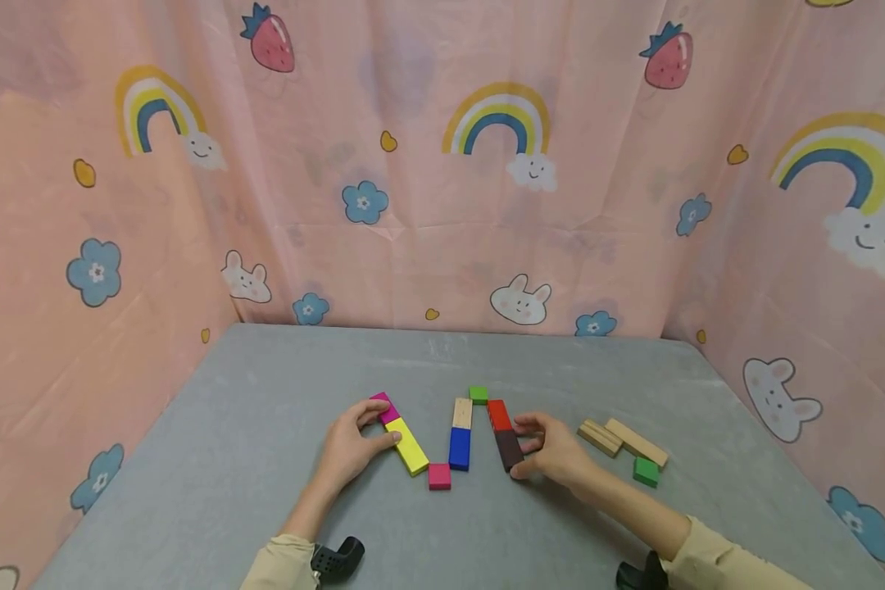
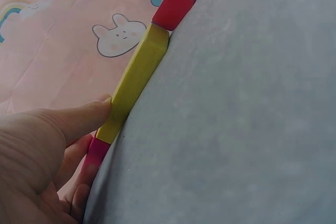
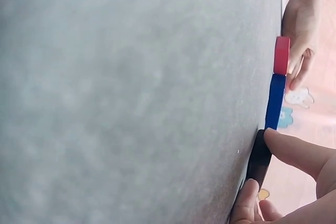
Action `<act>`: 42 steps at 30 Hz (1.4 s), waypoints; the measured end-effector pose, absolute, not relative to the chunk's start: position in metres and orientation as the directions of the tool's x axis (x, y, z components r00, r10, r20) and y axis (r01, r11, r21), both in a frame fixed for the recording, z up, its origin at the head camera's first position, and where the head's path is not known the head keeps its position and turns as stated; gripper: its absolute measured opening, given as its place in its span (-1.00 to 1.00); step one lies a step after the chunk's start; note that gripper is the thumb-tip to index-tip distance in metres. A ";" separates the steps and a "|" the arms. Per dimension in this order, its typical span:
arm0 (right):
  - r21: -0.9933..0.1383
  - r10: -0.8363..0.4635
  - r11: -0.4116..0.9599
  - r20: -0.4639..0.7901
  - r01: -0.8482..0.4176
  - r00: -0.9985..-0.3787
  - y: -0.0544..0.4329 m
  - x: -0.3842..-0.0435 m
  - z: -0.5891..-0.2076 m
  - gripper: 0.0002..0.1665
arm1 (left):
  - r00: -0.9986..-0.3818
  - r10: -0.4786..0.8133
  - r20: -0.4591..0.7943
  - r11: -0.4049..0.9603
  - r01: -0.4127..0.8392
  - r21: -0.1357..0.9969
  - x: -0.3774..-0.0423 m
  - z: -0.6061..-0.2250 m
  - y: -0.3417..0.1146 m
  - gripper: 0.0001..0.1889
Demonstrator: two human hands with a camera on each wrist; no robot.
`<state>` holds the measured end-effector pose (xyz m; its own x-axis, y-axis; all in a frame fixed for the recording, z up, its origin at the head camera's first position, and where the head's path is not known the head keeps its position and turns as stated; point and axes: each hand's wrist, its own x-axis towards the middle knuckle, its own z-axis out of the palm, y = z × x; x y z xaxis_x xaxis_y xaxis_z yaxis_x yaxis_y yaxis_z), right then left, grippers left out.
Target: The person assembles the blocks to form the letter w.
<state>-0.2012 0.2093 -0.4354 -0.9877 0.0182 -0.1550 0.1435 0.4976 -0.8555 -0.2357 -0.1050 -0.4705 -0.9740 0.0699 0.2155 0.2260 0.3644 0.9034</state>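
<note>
My left hand is at a slanting row of a magenta block and a long yellow block. Its thumb presses the yellow block's side, while the fingers curl at the magenta one. A pink-red block lies at the row's near end. To the right, my right hand holds a dark brown block, thumb at its near end and fingers along its right side. A red block continues that row away from me. Between the hands, a blue block and a natural wood block form another row.
A small green block lies beyond the wood and red blocks. Right of my right forearm lie plain wood blocks and another green block. The grey table meets a pink patterned curtain at its back and sides.
</note>
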 end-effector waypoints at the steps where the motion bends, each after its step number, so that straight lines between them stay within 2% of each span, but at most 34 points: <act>1: -0.856 0.015 0.497 -0.153 0.140 -0.988 0.210 -0.201 -0.435 -0.09 | -0.974 0.070 0.215 0.363 0.225 0.904 -0.236 -0.470 -0.105 -0.51; 18: -0.868 0.000 0.472 -0.175 0.155 -0.985 0.215 -0.197 -0.435 -0.09 | -0.969 0.077 0.233 0.362 0.245 0.899 -0.236 -0.472 -0.105 -0.51; 28: -0.906 -0.087 0.410 -0.155 0.106 -0.984 0.228 -0.189 -0.431 -0.15 | -0.968 0.074 0.238 0.364 0.248 0.897 -0.237 -0.473 -0.105 -0.51; 31: -0.912 -0.136 0.402 -0.151 0.085 -0.979 0.243 -0.185 -0.425 -0.26 | -0.970 0.073 0.233 0.368 0.243 0.898 -0.236 -0.472 -0.105 -0.51; 36: -0.899 -0.221 0.436 -0.063 -0.041 -0.973 0.289 -0.179 -0.408 -0.47 | -0.972 0.071 0.223 0.373 0.233 0.898 -0.236 -0.471 -0.104 -0.51; 39: -0.875 -0.228 0.472 -0.004 -0.107 -0.974 0.322 -0.174 -0.403 -0.53 | -0.972 0.070 0.224 0.374 0.233 0.897 -0.236 -0.471 -0.104 -0.50; 42: -0.841 -0.195 0.527 0.019 -0.121 -0.981 0.350 -0.168 -0.401 -0.56 | -0.972 0.070 0.223 0.371 0.233 0.899 -0.236 -0.471 -0.104 -0.50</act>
